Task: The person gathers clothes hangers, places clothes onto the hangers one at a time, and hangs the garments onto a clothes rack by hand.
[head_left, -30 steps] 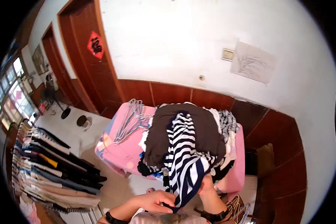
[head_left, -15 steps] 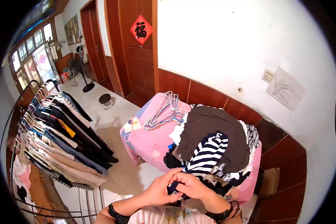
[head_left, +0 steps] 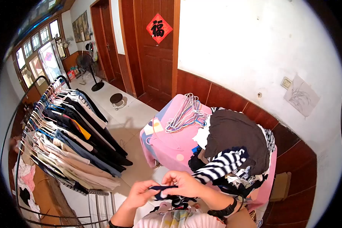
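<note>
A navy-and-white striped garment (head_left: 216, 164) stretches from the clothes pile down to my hands near my lap. My left hand (head_left: 141, 193) pinches its dark navy edge. A little to the right, my right hand (head_left: 184, 185) grips the same edge, so a short band of cloth spans between them. More striped cloth hangs below my fingers. Behind it, a dark brown garment (head_left: 237, 133) lies on top of the pile. I cannot tell which part of the striped garment the edge belongs to.
A pink patterned cloth (head_left: 167, 146) covers the table, with a bundle of hangers (head_left: 188, 116) on it. On the left stands a rack of hung clothes (head_left: 79, 140). A round stool (head_left: 117, 99) and a standing fan (head_left: 88, 64) are farther back, near the brown door (head_left: 157, 68).
My hands have moved apart and slightly left, drawing the striped garment's edge toward me and off the pile. The view has turned a little to the left.
</note>
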A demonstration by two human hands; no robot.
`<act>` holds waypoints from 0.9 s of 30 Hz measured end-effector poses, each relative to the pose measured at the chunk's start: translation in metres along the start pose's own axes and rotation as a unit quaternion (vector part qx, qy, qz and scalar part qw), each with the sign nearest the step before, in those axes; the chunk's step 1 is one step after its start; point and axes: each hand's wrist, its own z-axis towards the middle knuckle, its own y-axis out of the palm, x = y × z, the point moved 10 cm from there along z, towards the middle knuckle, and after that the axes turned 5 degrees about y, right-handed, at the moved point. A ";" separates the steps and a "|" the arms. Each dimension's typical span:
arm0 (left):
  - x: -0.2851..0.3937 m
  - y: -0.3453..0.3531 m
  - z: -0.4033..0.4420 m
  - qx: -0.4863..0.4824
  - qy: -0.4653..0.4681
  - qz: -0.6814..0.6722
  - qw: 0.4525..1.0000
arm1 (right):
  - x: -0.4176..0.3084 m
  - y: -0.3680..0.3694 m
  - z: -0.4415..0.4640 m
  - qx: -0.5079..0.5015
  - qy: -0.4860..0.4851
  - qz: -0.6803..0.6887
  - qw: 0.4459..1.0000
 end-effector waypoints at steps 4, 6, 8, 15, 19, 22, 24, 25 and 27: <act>0.035 -0.059 -0.016 0.038 0.080 -0.052 0.995 | -0.003 0.015 0.029 -0.011 0.019 -0.183 0.983; 0.047 -0.086 -0.020 0.073 0.135 -0.098 0.983 | 0.011 0.003 0.042 0.046 0.038 -0.263 0.963; 0.058 -0.104 -0.022 0.117 0.171 -0.126 0.970 | 0.042 -0.022 0.057 0.092 0.029 -0.266 0.959; 0.042 -0.120 0.010 0.133 0.169 -0.039 0.976 | 0.100 -0.075 0.083 0.158 0.084 -0.168 0.969; 0.032 -0.131 0.042 0.182 0.104 -0.079 0.975 | 0.089 -0.089 0.115 0.094 0.097 0.110 0.985; 0.039 -0.132 0.078 0.168 0.123 -0.042 0.977 | 0.075 -0.117 0.143 0.041 0.085 0.152 0.984; 0.042 -0.128 0.114 0.172 0.124 -0.035 0.977 | 0.074 -0.143 0.163 0.003 0.071 0.189 0.979; 0.044 -0.125 0.132 0.173 0.127 -0.031 0.976 | 0.078 -0.163 0.175 -0.005 0.037 0.187 0.982; 0.037 -0.119 0.173 0.183 0.109 -0.028 0.977 | 0.103 -0.217 0.198 0.071 0.065 0.225 0.969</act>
